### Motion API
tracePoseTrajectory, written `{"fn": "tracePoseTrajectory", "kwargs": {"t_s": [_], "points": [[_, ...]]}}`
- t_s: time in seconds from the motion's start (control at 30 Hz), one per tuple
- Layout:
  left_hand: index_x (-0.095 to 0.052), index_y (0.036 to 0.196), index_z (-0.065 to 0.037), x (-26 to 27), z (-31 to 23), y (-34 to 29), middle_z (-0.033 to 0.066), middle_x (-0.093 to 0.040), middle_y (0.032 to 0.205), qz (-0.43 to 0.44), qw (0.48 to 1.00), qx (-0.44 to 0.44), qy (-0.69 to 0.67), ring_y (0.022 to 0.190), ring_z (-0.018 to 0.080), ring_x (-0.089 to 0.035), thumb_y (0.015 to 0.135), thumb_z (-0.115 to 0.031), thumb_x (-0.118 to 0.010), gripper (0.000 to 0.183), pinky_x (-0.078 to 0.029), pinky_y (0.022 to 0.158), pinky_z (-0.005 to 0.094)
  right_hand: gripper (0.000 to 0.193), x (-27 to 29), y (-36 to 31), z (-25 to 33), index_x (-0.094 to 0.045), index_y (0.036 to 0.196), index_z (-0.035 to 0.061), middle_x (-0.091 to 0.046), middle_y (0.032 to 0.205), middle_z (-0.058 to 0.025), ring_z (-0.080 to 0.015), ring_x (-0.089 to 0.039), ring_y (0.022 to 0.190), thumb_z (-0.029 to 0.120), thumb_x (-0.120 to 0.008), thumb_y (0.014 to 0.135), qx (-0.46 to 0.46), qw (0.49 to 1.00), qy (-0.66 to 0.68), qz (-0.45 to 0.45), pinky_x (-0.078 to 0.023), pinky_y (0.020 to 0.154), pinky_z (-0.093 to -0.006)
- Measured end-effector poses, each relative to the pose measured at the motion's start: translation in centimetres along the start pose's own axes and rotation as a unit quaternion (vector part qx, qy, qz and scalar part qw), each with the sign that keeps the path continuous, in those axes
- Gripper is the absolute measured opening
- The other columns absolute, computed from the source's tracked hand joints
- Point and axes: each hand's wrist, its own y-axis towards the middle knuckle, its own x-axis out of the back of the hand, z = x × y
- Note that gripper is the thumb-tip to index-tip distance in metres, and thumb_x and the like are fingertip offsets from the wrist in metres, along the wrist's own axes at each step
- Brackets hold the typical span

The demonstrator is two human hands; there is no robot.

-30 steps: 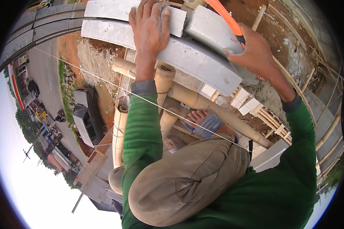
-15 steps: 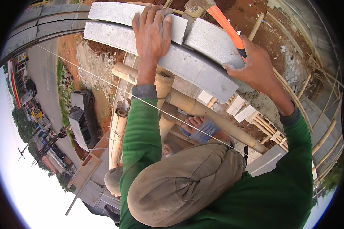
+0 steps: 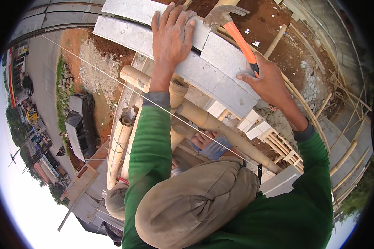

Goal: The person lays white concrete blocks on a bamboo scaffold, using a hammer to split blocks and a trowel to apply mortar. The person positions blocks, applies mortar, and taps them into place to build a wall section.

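My left hand (image 3: 171, 40) lies with fingers spread over pale grey building blocks. Its fingertips rest on the back left block (image 3: 131, 8), and its palm is over the front block (image 3: 214, 81). A dark narrow gap runs between these two. My right hand (image 3: 274, 83) grips the black end of a claw hammer (image 3: 240, 40) with an orange handle. The hammer's metal head hovers at the far edge of the blocks; whether it touches them I cannot tell. My right thumb is against the back right block (image 3: 226, 56), which sits close along the front block.
A taut white string (image 3: 112, 78) crosses over my left forearm. Below the wall are thick bamboo poles (image 3: 207, 118), with my sandalled foot (image 3: 205, 139) among them. Far down left, a vehicle (image 3: 79, 128) stands beside a road. Reddish soil and bamboo lie beyond the wall.
The back right block has come closer to the front block, narrowing the dark gap there. The hammer has shifted slightly left, and its head now shows whole. My left hand stays on the blocks.
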Motion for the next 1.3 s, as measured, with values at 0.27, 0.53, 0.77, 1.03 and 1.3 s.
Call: {"fn": "tracePoseTrajectory", "kwargs": {"t_s": [0.27, 0.53, 0.77, 1.03, 1.3], "points": [[-0.055, 0.155, -0.011, 1.1, -1.3, -0.4, 0.0105, -0.038, 0.173, 0.083, 0.994, -0.016, 0.064, 0.161, 0.0350, -0.034, 0.104, -0.026, -0.057, 0.053, -0.022, 0.129, 0.0649, 0.065, -0.7, 0.6, -1.2, -0.066, 0.126, -0.0004, -0.066, 0.088, -0.0105, -0.0239, -0.063, 0.078, 0.038, -0.094, 0.082, 0.001, 0.999, 0.030, -0.041, -0.053, 0.075, -0.0401], [-0.038, 0.165, 0.001, -0.6, -8.5, -3.1, 0.0297, -0.027, 0.174, 0.077, 0.994, 0.070, 0.029, 0.160, 0.0494, -0.028, 0.093, -0.075, -0.064, 0.108, -0.023, 0.122, 0.0798, 0.067, -1.2, 0.5, -2.1, -0.068, 0.122, -0.0019, -0.068, 0.086, -0.0085, -0.0206, -0.067, 0.077, 0.044, -0.094, 0.082, 0.025, 0.997, 0.024, -0.075, -0.056, 0.074, -0.0383], [-0.046, 0.159, 0.003, -1.1, -7.8, -3.6, 0.0314, -0.037, 0.168, 0.007, 0.999, 0.030, -0.008, 0.157, 0.0502, -0.034, 0.083, -0.080, -0.072, 0.116, -0.025, 0.121, 0.0790, 0.056, 1.0, 0.4, -4.5, -0.070, 0.136, -0.0014, -0.079, 0.113, -0.0164, -0.0203, -0.077, 0.106, 0.042, -0.078, 0.101, 0.005, 0.997, 0.075, -0.029, -0.060, 0.093, -0.0363], [-0.074, 0.138, -0.004, -1.4, -7.5, -3.9, 0.0286, -0.047, 0.161, -0.021, 0.998, 0.053, -0.025, 0.156, 0.0465, -0.036, 0.077, -0.075, -0.081, 0.093, -0.023, 0.126, 0.0721, 0.038, 8.2, -3.1, -0.8, -0.064, 0.146, 0.0003, -0.074, 0.128, -0.0261, -0.0134, -0.072, 0.088, 0.016, -0.053, 0.114, 0.205, 0.963, -0.150, -0.088, -0.057, 0.083, -0.0273], [-0.068, 0.141, -0.006, -1.2, -6.9, -3.7, 0.0161, -0.057, 0.156, -0.006, 0.998, 0.049, 0.040, 0.153, 0.0375, -0.043, 0.090, -0.071, -0.068, 0.082, -0.024, 0.127, 0.0678, 0.023, 9.6, -11.5, 8.6, -0.060, 0.121, -0.0052, -0.069, 0.078, -0.0133, -0.0056, -0.044, 0.047, 0.014, -0.066, 0.109, 0.112, 0.972, 0.073, -0.194, -0.034, 0.042, -0.0210]]}}
